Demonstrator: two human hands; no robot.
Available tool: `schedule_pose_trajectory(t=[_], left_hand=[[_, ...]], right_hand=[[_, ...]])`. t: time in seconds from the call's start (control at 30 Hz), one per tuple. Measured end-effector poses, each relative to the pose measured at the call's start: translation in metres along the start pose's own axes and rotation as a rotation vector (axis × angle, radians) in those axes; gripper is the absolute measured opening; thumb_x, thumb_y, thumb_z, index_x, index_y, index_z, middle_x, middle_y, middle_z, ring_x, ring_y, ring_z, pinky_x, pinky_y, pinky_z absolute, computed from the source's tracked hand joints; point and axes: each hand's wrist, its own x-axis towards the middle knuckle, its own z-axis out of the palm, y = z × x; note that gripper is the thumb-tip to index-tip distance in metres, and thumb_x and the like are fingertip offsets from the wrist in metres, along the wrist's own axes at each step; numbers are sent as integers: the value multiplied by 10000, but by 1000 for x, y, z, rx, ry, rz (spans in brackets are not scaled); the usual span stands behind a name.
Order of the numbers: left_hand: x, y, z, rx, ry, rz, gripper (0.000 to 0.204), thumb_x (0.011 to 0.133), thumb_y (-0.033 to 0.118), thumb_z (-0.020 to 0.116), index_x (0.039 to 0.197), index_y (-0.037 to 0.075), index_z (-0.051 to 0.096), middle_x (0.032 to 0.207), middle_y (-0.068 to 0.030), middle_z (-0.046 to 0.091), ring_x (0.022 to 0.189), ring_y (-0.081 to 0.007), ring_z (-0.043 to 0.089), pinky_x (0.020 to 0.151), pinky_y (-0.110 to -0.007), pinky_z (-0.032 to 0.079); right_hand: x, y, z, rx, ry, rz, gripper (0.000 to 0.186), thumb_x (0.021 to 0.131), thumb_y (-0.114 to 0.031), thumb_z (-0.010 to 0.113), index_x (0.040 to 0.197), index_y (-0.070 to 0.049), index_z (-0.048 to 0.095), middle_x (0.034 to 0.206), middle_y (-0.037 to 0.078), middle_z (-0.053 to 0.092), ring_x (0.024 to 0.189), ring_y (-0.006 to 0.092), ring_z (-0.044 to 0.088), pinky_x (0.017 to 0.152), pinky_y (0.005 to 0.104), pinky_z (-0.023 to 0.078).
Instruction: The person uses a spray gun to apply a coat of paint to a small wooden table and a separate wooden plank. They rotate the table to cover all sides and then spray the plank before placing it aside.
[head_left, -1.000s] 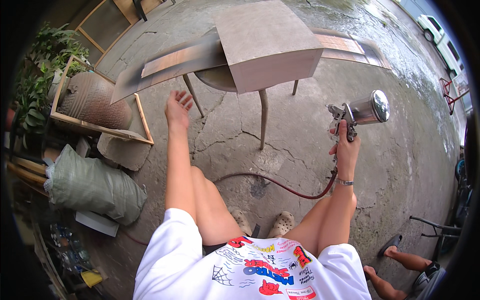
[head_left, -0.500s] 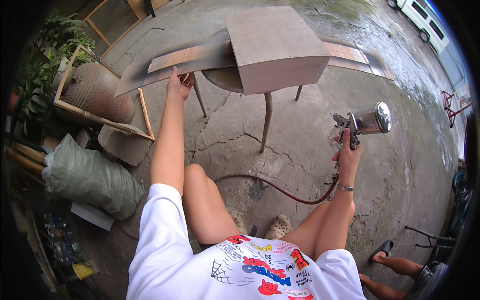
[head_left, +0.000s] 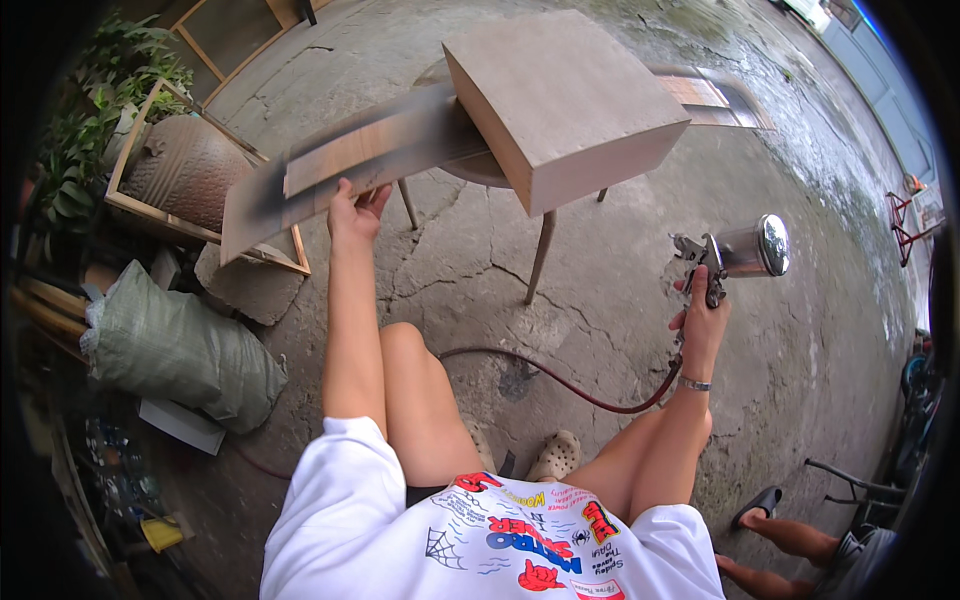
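My left hand [head_left: 358, 211] grips the near edge of a long thin board [head_left: 345, 155] stained with dark spray marks, thumb on top and fingers beneath. A pale box [head_left: 570, 85] rests on the board's middle, its wide flat face upward and a pinkish-white side toward me. Board and box sit on a round stool [head_left: 478, 172] with metal legs. In my right hand [head_left: 704, 325] is a silver spray gun [head_left: 738, 252] with a shiny metal cup, held apart from the box and to its right. A dark red hose [head_left: 560, 380] runs from its handle.
Left of me are a wooden frame [head_left: 150, 210] around a large clay pot [head_left: 195, 175], a stone block [head_left: 250, 283] and a stuffed green sack [head_left: 185, 345]. Another person's legs [head_left: 800, 535] show at lower right. Wet, cracked concrete [head_left: 600, 270] surrounds the stool.
The board and box have turned counterclockwise: the left end came nearer with my left hand, the right end went farther away. The spray gun has barely moved.
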Motion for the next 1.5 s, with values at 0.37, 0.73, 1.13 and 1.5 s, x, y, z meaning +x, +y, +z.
schedule_pose_trajectory(t=[0.37, 0.73, 1.13, 1.5], left_hand=[[-100, -36, 18, -206, 273, 177, 421, 1101, 357, 411, 1381, 42, 428, 1280, -196, 568, 1107, -320, 666, 838, -453, 662], [-149, 36, 35, 1048, -333, 52, 561, 1000, 553, 583, 1076, 10, 703, 860, -121, 747, 907, -239, 739, 693, -322, 602], [69, 91, 59, 1833, -276, 443, 678, 784, 704, 761, 740, 30, 705, 661, -48, 649, 596, -146, 593, 592, -313, 470], [86, 129, 50, 1686, -72, 536, 591, 765, 613, 841, 691, 42, 706, 622, -12, 622, 525, -102, 536, 510, -286, 419]], right_hand=[[10, 12, 1, -5, -21, 17, 559, 1005, -529, 604, 964, 21, 690, 817, 91, 735, 367, 122, 520, 329, 274, 342], [12, 15, -5, -25, -13, 23, 639, 982, -581, 611, 884, 43, 709, 755, 80, 699, 367, 137, 532, 357, 286, 365], [-1, 1, -1, 11, 3, -7, 640, 980, -583, 612, 921, 47, 706, 753, 73, 694, 369, 139, 532, 351, 282, 371], [-18, -7, -8, -7, 35, -2, 642, 983, -575, 612, 855, 46, 715, 771, 93, 726, 375, 131, 540, 356, 283, 362]])
